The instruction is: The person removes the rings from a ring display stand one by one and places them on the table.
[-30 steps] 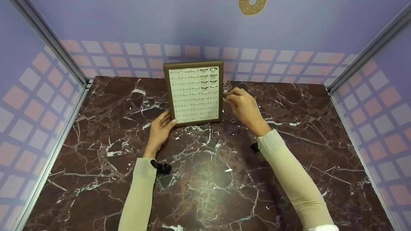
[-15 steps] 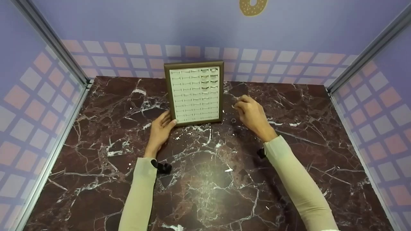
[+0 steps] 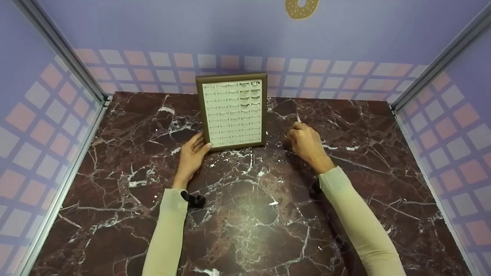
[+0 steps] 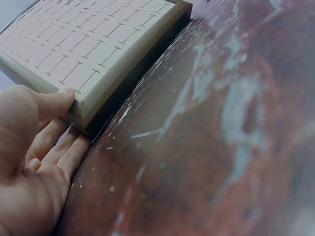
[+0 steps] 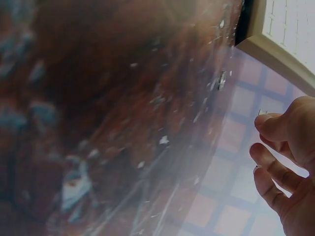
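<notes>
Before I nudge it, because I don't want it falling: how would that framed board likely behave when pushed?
The framed board would probably stay stiff, given its thick, straight frame. It may tip, since it stands on its lower edge. It might slide too, as the tabletop looks glossy.

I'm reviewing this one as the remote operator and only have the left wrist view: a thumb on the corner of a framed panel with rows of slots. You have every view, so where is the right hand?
Observer: The head view shows the right hand to the right of the framed panel, apart from it.
Operator: Is anything at its fingertips?
Observer: Yes, the right wrist view shows a small, thin thing at the thumb tip, too small to identify.
Operator: And the wall behind, any picture on it?
Observer: In the head view, a donut picture sits above the pink and whitish squares, cut off by the top edge.
</notes>
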`<state>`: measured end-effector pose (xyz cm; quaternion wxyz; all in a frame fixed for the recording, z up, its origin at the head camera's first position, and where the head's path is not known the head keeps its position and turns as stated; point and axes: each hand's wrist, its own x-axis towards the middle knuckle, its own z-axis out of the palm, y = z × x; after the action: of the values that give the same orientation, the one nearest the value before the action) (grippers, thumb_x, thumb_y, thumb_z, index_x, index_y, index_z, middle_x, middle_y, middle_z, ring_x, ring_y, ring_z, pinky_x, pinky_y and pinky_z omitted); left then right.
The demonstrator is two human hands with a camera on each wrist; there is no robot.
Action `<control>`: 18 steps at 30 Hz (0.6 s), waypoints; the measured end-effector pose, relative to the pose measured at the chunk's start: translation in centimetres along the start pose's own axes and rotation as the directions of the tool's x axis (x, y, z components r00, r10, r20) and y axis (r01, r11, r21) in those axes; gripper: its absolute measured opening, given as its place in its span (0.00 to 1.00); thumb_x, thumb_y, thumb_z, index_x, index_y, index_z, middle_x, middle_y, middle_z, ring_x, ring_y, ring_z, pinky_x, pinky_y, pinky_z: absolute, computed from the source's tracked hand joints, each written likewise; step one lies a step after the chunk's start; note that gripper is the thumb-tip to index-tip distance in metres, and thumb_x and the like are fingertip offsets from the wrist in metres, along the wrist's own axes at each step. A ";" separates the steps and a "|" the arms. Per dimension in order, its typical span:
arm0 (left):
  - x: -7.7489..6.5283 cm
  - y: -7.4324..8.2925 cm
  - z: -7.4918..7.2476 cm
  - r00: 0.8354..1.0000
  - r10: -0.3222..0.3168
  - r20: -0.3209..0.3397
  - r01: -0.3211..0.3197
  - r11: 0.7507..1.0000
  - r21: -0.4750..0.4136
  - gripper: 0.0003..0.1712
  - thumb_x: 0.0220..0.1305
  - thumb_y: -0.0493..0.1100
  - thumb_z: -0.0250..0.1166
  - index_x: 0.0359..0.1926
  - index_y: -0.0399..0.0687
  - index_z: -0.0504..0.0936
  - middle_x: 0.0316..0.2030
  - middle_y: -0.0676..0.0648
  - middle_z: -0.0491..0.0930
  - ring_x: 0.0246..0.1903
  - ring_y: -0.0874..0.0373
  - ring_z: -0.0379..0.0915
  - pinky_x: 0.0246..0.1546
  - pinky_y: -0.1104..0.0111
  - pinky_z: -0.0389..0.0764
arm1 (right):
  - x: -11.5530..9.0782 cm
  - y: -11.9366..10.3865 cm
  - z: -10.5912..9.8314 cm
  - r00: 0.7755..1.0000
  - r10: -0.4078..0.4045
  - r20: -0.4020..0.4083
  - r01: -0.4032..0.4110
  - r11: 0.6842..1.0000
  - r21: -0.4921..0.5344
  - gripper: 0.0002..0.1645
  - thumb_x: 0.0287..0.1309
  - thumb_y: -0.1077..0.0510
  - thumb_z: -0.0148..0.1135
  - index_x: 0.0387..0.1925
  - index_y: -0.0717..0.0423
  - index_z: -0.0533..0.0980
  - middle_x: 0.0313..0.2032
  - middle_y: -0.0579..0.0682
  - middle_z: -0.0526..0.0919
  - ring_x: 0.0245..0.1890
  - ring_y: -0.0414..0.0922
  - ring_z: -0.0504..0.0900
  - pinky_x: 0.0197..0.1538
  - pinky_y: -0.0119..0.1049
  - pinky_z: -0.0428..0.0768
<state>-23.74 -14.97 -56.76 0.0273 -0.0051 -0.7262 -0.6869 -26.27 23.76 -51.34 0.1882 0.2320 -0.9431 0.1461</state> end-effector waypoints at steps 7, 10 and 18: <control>-0.1 0.0 -0.1 1.000 -0.024 0.009 0.024 0.999 0.029 0.37 0.74 0.37 0.69 0.78 0.34 0.67 0.73 0.32 0.72 0.75 0.40 0.69 0.78 0.58 0.72 | -0.5 0.4 0.3 0.998 0.015 0.059 -0.015 1.000 -0.003 0.09 0.61 0.72 0.66 0.30 0.60 0.88 0.38 0.54 0.86 0.38 0.57 0.88 0.41 0.56 0.90; -0.1 0.0 -0.1 1.000 -0.020 0.008 0.020 1.000 0.015 0.36 0.74 0.37 0.69 0.78 0.34 0.68 0.73 0.32 0.73 0.74 0.40 0.70 0.78 0.59 0.72 | -0.6 0.5 0.5 0.997 0.017 0.077 -0.016 1.000 -0.004 0.07 0.63 0.69 0.69 0.29 0.60 0.87 0.38 0.54 0.86 0.37 0.57 0.88 0.41 0.56 0.90; -0.1 0.2 0.0 1.000 -0.022 -0.005 0.022 1.000 -0.011 0.36 0.73 0.35 0.70 0.77 0.33 0.69 0.73 0.31 0.73 0.74 0.39 0.70 0.78 0.58 0.72 | -0.7 0.7 0.9 0.990 0.026 0.136 -0.027 1.000 0.006 0.06 0.62 0.68 0.70 0.31 0.59 0.90 0.37 0.53 0.87 0.37 0.56 0.89 0.42 0.55 0.91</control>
<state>-23.64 -14.93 -56.57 0.0217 0.0047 -0.7223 -0.6912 -26.27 24.30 -52.58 0.1205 0.2295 -0.9562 0.1362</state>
